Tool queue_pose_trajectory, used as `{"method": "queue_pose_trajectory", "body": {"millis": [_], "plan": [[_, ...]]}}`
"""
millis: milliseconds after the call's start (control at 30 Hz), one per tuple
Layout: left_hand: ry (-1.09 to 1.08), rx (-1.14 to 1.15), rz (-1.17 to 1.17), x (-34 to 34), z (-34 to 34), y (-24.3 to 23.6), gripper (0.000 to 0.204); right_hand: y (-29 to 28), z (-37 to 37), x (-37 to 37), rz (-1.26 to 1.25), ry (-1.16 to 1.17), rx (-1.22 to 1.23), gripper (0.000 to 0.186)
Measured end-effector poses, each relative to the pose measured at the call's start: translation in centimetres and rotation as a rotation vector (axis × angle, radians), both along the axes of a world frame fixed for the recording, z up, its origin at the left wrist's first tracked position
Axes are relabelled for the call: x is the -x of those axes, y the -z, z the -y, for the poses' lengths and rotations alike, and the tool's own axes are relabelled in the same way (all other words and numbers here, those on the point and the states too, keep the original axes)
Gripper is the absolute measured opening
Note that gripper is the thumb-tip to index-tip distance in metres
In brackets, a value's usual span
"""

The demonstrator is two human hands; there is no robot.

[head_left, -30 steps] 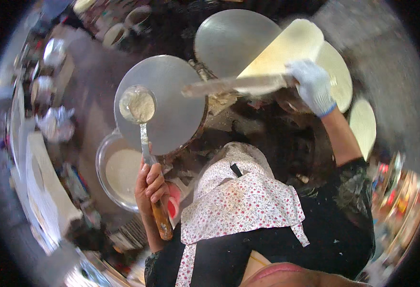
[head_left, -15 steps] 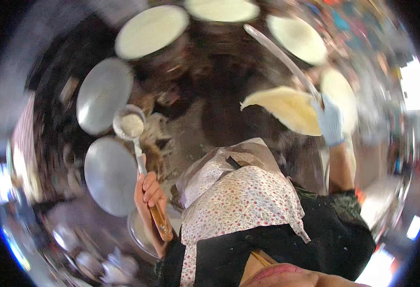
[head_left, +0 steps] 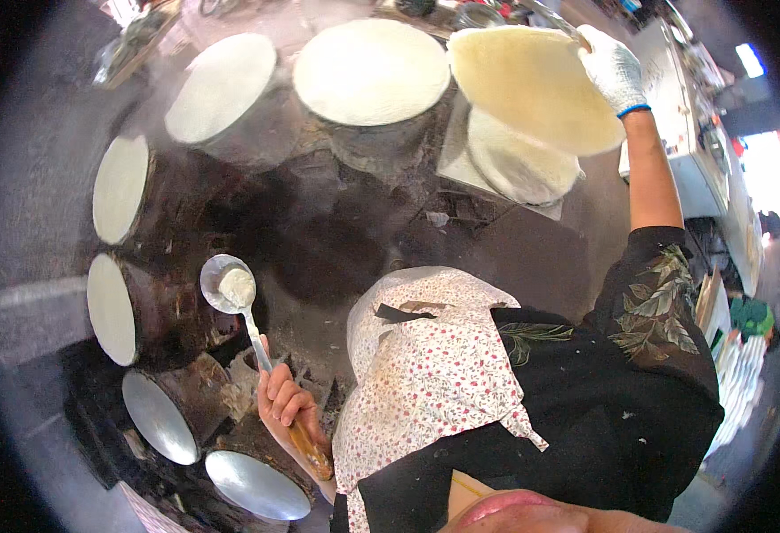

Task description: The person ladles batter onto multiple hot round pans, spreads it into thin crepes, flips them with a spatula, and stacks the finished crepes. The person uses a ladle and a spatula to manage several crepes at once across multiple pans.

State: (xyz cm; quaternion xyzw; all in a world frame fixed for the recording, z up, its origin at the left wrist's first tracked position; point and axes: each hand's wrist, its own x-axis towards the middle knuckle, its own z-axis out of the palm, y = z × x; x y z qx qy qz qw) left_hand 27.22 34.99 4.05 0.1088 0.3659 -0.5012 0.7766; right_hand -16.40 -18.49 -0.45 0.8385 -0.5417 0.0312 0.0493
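In my left hand (head_left: 288, 404), closed round its brown handle, is a metal ladle (head_left: 215, 286) with pale batter (head_left: 237, 287) in its bowl. My right hand (head_left: 615, 75), in a white knitted glove with a blue cuff, reaches to the far right. It grips a long thin spatula (head_left: 550, 14), partly hidden at the upper edge. A large thin pale-yellow crepe (head_left: 532, 84) is spread out below the spatula. Beneath it, partly covered, lie round pale crepes (head_left: 519, 169) on a flat light board (head_left: 456, 155).
Round griddles stand in an arc from lower left to the far middle. Two, a bare grey griddle (head_left: 160, 417) and another bare griddle (head_left: 258, 486), are at lower left. Several carry pale rounds, including a large pale round (head_left: 372, 71). A white counter (head_left: 674, 115) stands at right.
My right hand has moved farther away with the spatula and crepe, now over the board. The view has turned right, so the griddles sit farther left. The ladle stays in my left hand.
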Motion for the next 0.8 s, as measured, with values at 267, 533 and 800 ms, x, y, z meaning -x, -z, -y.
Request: {"method": "queue_pose_trajectory", "body": {"millis": [267, 533, 800], "plan": [[0.065, -0.017, 0.056, -1.5, 0.0, 0.0, 0.057, 15.5, -16.1, -0.6, -0.020, -0.076, 0.015, 0.026], [0.106, -0.004, 0.107, -1.6, 0.5, -1.6, 0.055, 29.2, -25.0, 3.1, -0.013, 0.069, -0.137, 0.012], [0.082, 0.011, 0.077, -1.4, 0.5, -1.3, 0.057, 25.5, -25.3, 4.3, -0.079, 0.170, -0.350, 0.038]]}}
